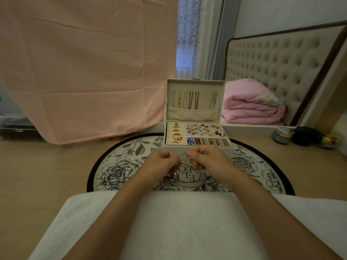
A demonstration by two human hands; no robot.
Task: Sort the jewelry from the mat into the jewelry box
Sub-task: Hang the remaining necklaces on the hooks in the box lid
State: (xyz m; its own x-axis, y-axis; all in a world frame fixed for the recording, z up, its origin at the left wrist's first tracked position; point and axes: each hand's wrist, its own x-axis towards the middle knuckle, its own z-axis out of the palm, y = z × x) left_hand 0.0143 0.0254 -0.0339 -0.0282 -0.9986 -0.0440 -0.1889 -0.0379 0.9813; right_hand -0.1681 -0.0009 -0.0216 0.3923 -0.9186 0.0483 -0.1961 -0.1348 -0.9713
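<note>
**Q:** Bedroom setting: which surface carries the work?
**A:** Pale wooden surface (47,166), bearing a round black-rimmed floral mat (120,166). The mat's central print reads "EL"; the hands partly cover the line above it.

**Q:** Where is the jewelry?
**A:** The jewelry box (165,128) stands open at the mat's far edge, lid upright with chains hung inside. Rings sit in the left rolls and earrings in the large right compartment. One thin necklace (182,154) is stretched between both hands above the mat, its slack hanging below the left hand.

**Q:** Finger state?
**A:** Left hand (163,162) and right hand (206,158) have curled fingers, each pinching the necklace.
</note>
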